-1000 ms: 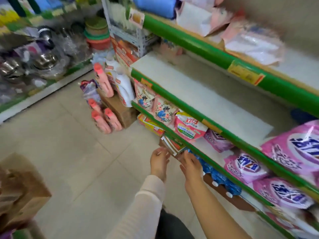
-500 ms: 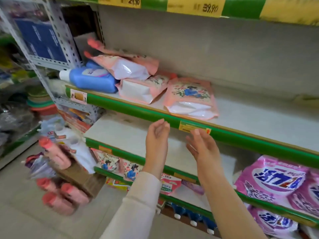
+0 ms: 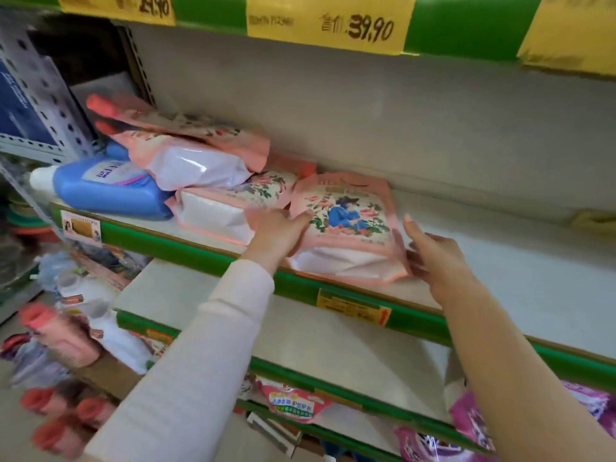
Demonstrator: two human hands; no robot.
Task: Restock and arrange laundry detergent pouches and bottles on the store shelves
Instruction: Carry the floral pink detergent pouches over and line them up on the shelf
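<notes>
A pink floral detergent pouch (image 3: 350,225) lies flat on the middle shelf (image 3: 200,253), close to its green front edge. My left hand (image 3: 280,233) grips the pouch's left edge, thumb on its top face. My right hand (image 3: 433,258) touches the pouch's lower right edge with its fingers mostly straight and the index finger raised. To the left, two more pink pouches (image 3: 200,161) lie stacked and slumped. Partly under them, a blue detergent bottle (image 3: 106,191) lies on its side.
The shelf to the right of the pouch is bare white board. An upper shelf edge carries yellow price tags (image 3: 320,26). Lower shelves hold a red-pink pouch (image 3: 293,403) and purple pouches (image 3: 466,418). Pink-capped bottles (image 3: 63,331) and a cardboard box (image 3: 110,371) sit at lower left.
My view rose from the floor and low shelves to the middle shelf. Both hands lifted from below and reached the floral pouch, the left taking hold of its edge.
</notes>
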